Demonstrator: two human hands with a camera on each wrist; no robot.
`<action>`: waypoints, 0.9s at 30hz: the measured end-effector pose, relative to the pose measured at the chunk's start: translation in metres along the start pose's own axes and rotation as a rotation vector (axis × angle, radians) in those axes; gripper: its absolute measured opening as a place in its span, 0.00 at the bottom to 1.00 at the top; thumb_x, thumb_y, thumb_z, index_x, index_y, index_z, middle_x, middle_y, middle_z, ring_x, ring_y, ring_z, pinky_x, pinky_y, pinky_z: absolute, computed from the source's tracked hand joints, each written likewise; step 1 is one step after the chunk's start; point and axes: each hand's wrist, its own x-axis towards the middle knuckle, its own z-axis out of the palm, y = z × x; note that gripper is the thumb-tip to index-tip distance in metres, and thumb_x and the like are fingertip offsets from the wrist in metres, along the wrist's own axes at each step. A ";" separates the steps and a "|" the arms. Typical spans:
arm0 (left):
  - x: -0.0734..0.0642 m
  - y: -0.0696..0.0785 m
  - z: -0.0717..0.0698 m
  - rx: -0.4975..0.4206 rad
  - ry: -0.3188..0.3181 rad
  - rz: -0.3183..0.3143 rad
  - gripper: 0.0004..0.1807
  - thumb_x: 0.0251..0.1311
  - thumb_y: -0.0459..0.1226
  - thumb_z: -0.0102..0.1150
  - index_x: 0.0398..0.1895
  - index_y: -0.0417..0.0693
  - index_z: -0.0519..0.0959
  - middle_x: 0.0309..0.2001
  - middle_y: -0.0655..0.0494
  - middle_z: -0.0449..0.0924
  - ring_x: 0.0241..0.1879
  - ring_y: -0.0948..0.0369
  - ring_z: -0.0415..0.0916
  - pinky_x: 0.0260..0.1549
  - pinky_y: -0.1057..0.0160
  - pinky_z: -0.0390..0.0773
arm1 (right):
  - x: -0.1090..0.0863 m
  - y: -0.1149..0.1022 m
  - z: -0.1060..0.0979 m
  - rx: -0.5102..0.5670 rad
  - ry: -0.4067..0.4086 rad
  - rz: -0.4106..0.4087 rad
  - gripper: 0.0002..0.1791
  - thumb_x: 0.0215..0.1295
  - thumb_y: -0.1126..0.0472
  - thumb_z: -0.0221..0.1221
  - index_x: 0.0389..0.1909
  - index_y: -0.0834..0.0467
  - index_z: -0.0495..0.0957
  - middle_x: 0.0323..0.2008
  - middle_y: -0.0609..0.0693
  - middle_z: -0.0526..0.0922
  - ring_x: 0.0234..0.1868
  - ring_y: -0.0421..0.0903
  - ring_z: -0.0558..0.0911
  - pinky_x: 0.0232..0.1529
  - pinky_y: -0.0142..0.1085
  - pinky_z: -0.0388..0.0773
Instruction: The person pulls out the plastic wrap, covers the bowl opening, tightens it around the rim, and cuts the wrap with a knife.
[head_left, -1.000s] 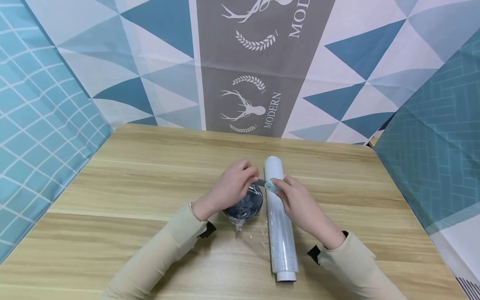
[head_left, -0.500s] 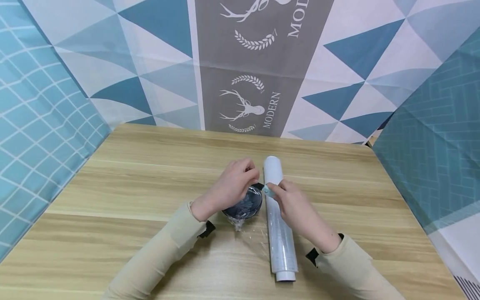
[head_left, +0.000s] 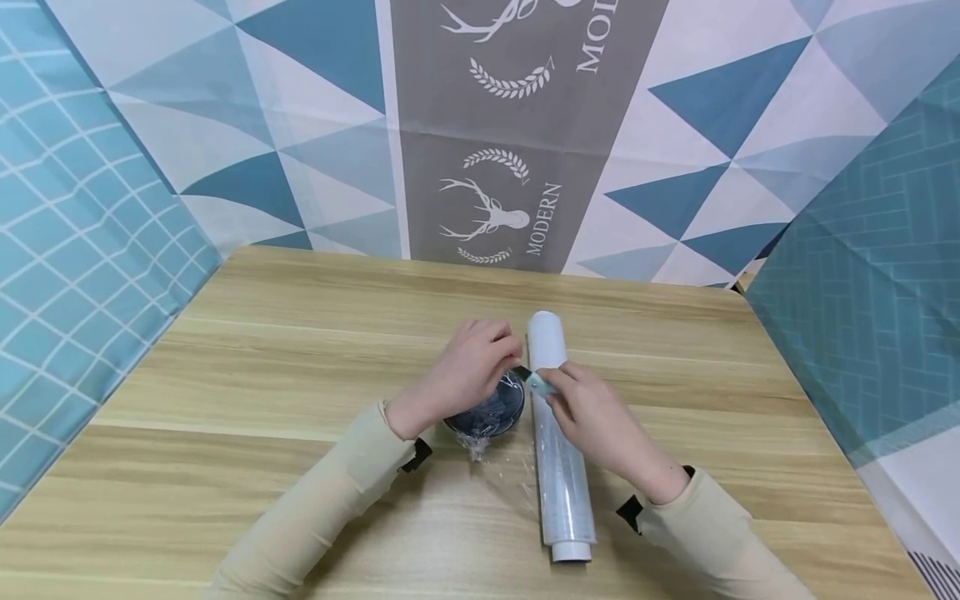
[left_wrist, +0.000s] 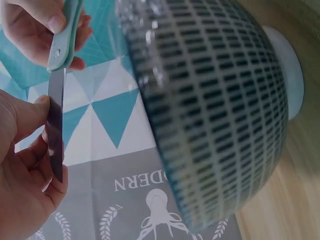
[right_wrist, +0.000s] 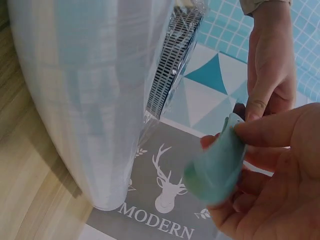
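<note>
A folding knife (head_left: 538, 384) with a light green handle and a dark blade (left_wrist: 56, 115) is held between both hands, above the roll and the bowl's rim. My right hand (head_left: 603, 421) grips its handle (right_wrist: 220, 160). In the left wrist view, my left hand (left_wrist: 22, 160) pinches the blade between thumb and fingers. Below the left hand stands a dark bowl (head_left: 487, 415) with clear film over its top; its side has a dashed grid pattern (left_wrist: 220, 105). Beside it lies a long roll of cling film (head_left: 564, 475), with a loose sheet (head_left: 510, 479) stretching towards the bowl.
The wooden table (head_left: 262, 367) reaches back to a patterned cloth wall (head_left: 480, 167). A blue tiled-print cloth (head_left: 90, 233) hangs at the left, and a teal cloth (head_left: 862, 292) at the right.
My right hand has shifted slightly left, and the knife has gone from nearly level to sloping down towards the right hand. The left hand, bowl and roll stay about where they were.
</note>
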 end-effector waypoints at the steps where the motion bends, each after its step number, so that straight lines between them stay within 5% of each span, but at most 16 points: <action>1: 0.000 -0.001 -0.001 0.002 -0.005 -0.002 0.05 0.55 0.36 0.58 0.25 0.49 0.73 0.28 0.58 0.69 0.30 0.60 0.66 0.32 0.64 0.63 | 0.000 0.000 0.000 0.011 -0.010 0.012 0.15 0.58 0.66 0.57 0.47 0.62 0.76 0.34 0.51 0.78 0.29 0.41 0.74 0.28 0.33 0.73; 6: 0.004 -0.005 -0.005 -0.010 -0.018 -0.010 0.04 0.56 0.37 0.57 0.26 0.49 0.74 0.29 0.58 0.71 0.32 0.59 0.69 0.34 0.62 0.66 | 0.004 -0.002 -0.002 0.098 -0.040 0.085 0.13 0.61 0.64 0.54 0.48 0.59 0.75 0.32 0.48 0.77 0.28 0.39 0.73 0.27 0.32 0.71; 16: 0.012 -0.012 -0.008 -0.013 -0.074 -0.047 0.05 0.58 0.38 0.56 0.26 0.50 0.76 0.28 0.60 0.70 0.30 0.62 0.69 0.34 0.62 0.65 | 0.008 0.000 0.000 0.199 0.038 0.116 0.13 0.61 0.65 0.54 0.47 0.58 0.75 0.24 0.46 0.73 0.19 0.37 0.68 0.19 0.29 0.67; 27: 0.023 -0.023 -0.003 0.011 -0.126 -0.083 0.04 0.59 0.37 0.55 0.30 0.50 0.78 0.30 0.59 0.75 0.33 0.61 0.73 0.39 0.60 0.69 | 0.016 0.007 0.005 0.220 0.106 0.156 0.15 0.62 0.64 0.53 0.50 0.59 0.73 0.28 0.50 0.76 0.17 0.37 0.67 0.18 0.30 0.66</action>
